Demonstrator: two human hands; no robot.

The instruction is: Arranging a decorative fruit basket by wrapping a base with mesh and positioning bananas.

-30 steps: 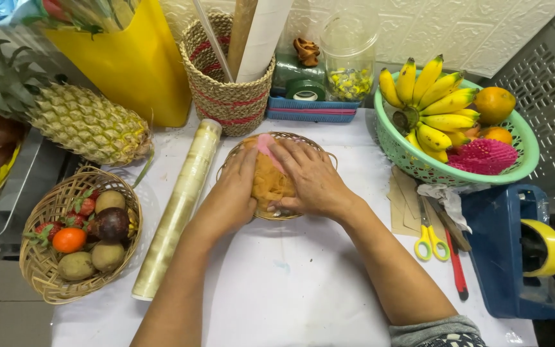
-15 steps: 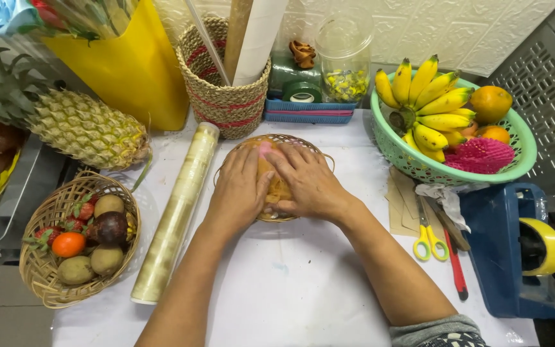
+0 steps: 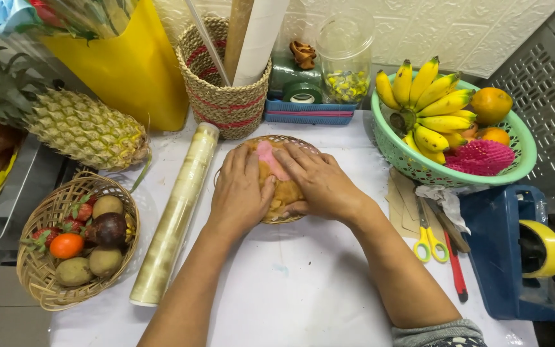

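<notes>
Covering round basket (image 3: 271, 144), hands (image 3: 284, 186) flat

A pineapple (image 3: 88, 130) lies at the far left of the white surface (image 3: 290, 289), in front of a yellow bag (image 3: 130, 71). Near it, a wicker basket (image 3: 43, 283) holds small mixed fruit. A roll of clear film (image 3: 176, 215) lies lengthwise beside it. At the back stands a woven holder (image 3: 226, 103) with cardboard tubes. On the right, a green colander (image 3: 419, 167) carries bananas (image 3: 428, 109) and oranges; yellow-handled scissors (image 3: 428, 238) and a blue tape dispenser (image 3: 515, 257) lie below it.
</notes>
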